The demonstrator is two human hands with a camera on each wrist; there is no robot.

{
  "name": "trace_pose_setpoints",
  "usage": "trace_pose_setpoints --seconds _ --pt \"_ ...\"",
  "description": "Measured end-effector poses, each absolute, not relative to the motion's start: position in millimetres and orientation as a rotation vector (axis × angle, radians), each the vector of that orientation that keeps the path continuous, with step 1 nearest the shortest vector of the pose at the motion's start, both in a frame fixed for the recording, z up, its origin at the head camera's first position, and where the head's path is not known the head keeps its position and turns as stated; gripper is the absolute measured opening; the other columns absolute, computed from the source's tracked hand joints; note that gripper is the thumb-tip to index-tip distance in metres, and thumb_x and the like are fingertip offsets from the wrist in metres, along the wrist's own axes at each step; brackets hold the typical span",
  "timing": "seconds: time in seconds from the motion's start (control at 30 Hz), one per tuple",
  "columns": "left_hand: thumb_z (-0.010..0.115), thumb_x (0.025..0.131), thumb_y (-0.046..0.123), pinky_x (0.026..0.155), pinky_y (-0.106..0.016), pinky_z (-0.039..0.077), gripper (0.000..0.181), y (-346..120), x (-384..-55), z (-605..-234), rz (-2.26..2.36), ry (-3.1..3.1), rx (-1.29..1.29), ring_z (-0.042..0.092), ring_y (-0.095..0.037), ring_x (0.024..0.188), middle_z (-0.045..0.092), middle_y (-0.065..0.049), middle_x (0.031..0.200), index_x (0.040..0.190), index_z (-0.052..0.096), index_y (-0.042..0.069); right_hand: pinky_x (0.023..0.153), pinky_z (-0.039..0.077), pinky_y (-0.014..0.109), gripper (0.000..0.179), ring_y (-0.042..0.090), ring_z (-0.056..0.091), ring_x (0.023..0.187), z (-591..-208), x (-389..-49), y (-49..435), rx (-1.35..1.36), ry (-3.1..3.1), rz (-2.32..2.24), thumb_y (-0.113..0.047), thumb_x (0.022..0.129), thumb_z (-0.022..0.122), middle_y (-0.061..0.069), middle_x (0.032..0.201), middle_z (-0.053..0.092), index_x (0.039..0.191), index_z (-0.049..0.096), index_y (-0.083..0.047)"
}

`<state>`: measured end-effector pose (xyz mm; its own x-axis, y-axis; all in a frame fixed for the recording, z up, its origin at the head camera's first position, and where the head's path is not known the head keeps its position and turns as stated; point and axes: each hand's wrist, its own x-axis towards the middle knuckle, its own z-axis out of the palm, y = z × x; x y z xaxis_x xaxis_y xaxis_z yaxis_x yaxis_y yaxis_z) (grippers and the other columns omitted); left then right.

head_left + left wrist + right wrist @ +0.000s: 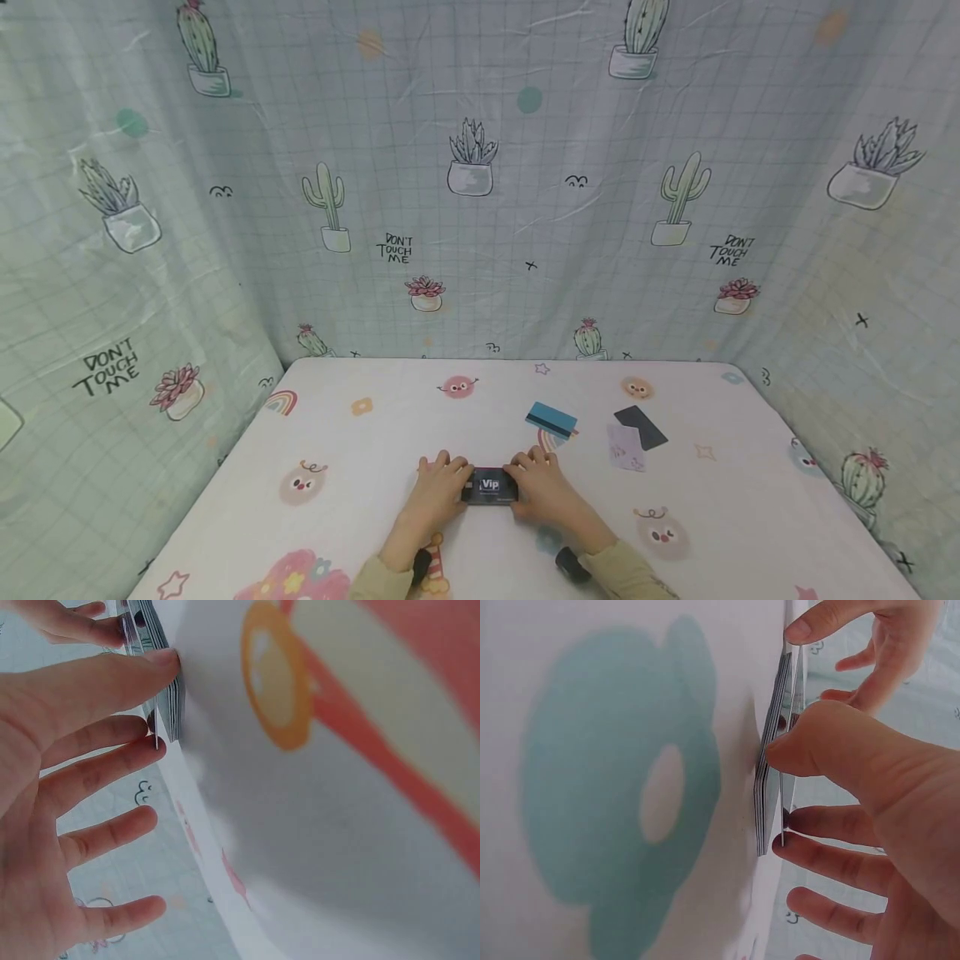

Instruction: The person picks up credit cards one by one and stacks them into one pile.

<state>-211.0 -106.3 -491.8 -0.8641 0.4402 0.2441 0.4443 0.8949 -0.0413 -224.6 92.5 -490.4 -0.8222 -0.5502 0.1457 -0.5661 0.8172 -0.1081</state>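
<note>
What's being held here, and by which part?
The left hand and right hand pinch a black Vip card by its opposite ends, above a card stack.

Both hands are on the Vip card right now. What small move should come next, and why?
I'd probably ease the black Vip card straight down onto the card stack. The left hand and right hand hold it by opposite ends, and the wrist views show a narrow gap between it and the stack, so lowering both ends together should keep it level.
</note>
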Motion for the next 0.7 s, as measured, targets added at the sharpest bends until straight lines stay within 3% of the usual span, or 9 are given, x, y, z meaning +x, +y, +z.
trace_pose_setpoints --seconds 0.37,0.7 --pt "0.076 0.063 0.025 0.073 -0.043 0.037 0.046 -105.2 -214.4 -491.3 -0.037 -2.862 -0.699 0.047 -0.018 0.091 0.06 0.001 0.102 0.105 0.061 0.015 0.079 0.035 0.042 0.052 0.018 0.039 0.093 -493.0 -226.5 93.3 0.873 -2.931 0.223 -0.032 0.067 0.07 0.0 0.104 0.055 0.113 0.059 -0.012" --pt "0.076 0.063 0.025 0.075 -0.048 0.039 0.046 -104.4 -216.0 -490.4 -0.076 -2.872 -0.708 0.047 -0.019 0.09 0.061 0.0 0.101 0.104 0.062 0.014 0.082 0.034 0.044 0.052 0.019 0.04 0.094 -493.0 -227.6 93.3 0.864 -2.933 0.224 -0.032 0.066 0.07 0.0 0.105 0.055 0.113 0.059 -0.012"
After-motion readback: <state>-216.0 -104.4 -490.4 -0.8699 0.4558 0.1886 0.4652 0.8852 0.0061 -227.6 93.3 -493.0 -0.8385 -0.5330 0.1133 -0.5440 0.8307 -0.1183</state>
